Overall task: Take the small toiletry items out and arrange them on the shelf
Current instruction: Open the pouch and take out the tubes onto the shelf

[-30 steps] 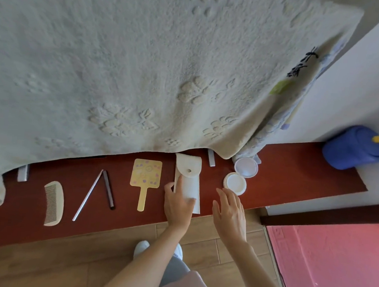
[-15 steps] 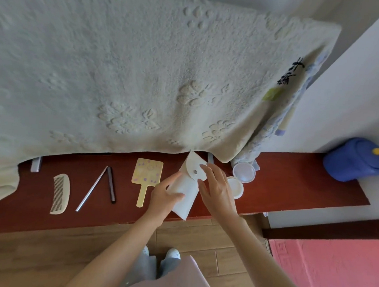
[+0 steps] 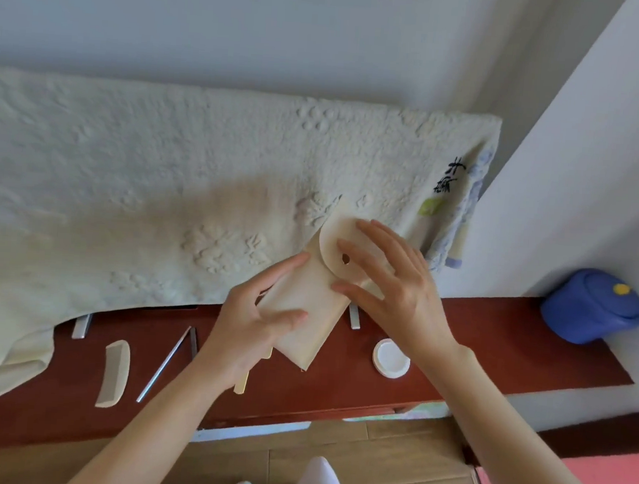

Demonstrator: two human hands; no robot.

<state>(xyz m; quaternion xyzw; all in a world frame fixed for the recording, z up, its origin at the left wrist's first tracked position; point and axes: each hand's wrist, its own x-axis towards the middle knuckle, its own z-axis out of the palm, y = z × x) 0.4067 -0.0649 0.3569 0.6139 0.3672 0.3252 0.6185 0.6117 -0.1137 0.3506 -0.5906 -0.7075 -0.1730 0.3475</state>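
A cream pouch [image 3: 307, 309] with a round flap is held up in the air above the red-brown shelf [image 3: 492, 348]. My left hand [image 3: 255, 324] grips its lower body. My right hand [image 3: 394, 288] pinches the flap at the top, fingers spread. On the shelf lie a cream comb [image 3: 114, 373], a thin metal tool [image 3: 165, 363] with a dark piece beside it, and a round white jar lid [image 3: 391, 358]. A yellow handle [image 3: 242, 382] shows under my left wrist; the rest of that item is hidden.
A big cream towel [image 3: 162, 193] hangs over the back of the shelf and covers its rear. A blue tub [image 3: 593, 306] sits at the shelf's right end against the white wall. Two metal brackets [image 3: 82, 325] stick out under the towel. Wood floor lies below.
Both hands have lifted the pouch off the shelf and raised it. My right hand moved from beside it onto the flap. The view tilted upward.
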